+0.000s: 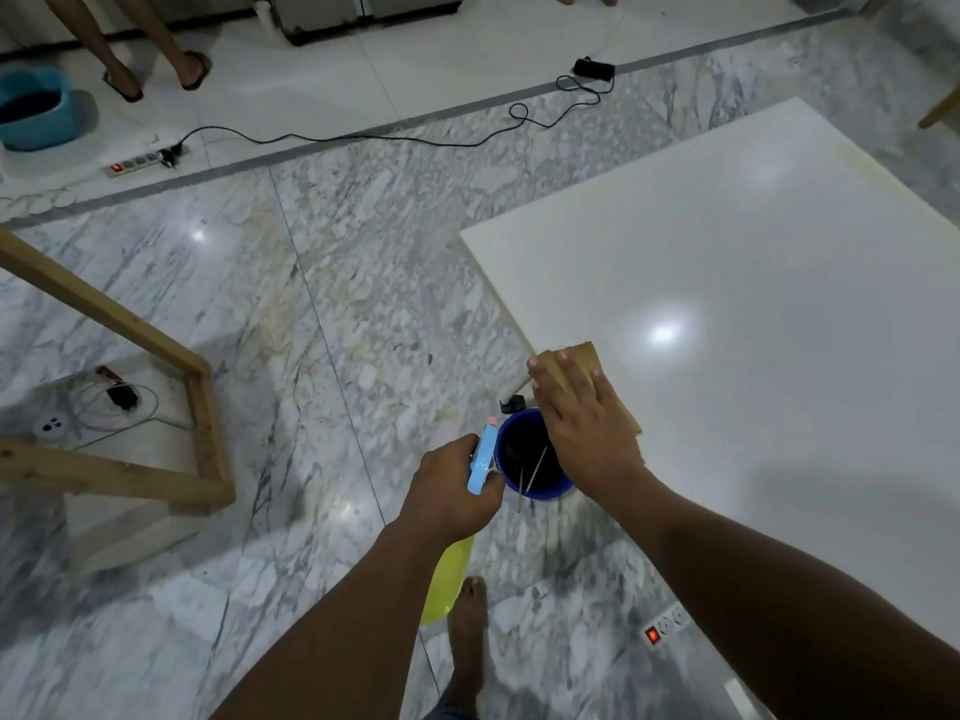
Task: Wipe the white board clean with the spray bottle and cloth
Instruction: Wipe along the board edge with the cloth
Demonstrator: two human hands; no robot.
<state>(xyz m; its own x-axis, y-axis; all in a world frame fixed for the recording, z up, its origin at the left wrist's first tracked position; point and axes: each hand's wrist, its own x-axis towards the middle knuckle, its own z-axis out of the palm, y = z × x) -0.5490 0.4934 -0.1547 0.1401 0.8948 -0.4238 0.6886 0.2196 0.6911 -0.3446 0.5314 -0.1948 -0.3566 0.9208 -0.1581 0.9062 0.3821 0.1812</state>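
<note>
The white board point(753, 283) fills the right side of the view, glossy, with a yellowish stain along its far right edge. My right hand point(576, 413) lies flat with straight fingers on a tan cloth point(584, 353), pressing it onto the board's near left edge. My left hand point(452, 491) grips a spray bottle by its neck; the light blue spray head point(480, 462) points away from me and the yellow body point(447, 579) hangs below my wrist.
A blue bucket point(511, 491) with thin sticks in it stands between my hands, by the board's edge. A wooden frame point(156, 350) stands at left over cables. Power strips point(660, 628) point(135, 163) and a black cord point(363, 135) lie on the marble floor. A person's legs point(130, 49) stand far left.
</note>
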